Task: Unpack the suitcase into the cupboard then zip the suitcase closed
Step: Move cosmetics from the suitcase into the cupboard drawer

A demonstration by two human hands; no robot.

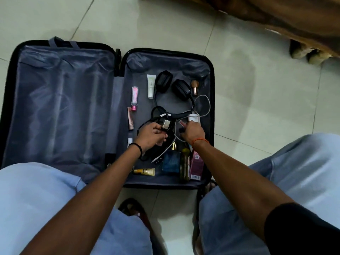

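Knees in pale trousers (36,196) filled both lower corners, cutting off the suitcase's (212,107) near rim; a sandal (136,214) showed between them. Suitcase lay open flat on tiled floor (257,89), left half holding nothing visible, right half scattered with small items. Near edge: yellow tube (144,171), blue box (171,163), olive bottle (184,163), pink carton (196,167), partly hidden by the forearms. Left hand (150,136) curled round a black charger plug (37,124) and its cable. Right hand (193,132) closed on a white adapter (193,117); fingers largely hidden, grip hard to make out. Beyond: black headphones (172,84), white tube (150,85), pink tube (134,97), copper-capped bottle (194,87). Open floor right of case; wooden furniture (276,17) cut off at top right.
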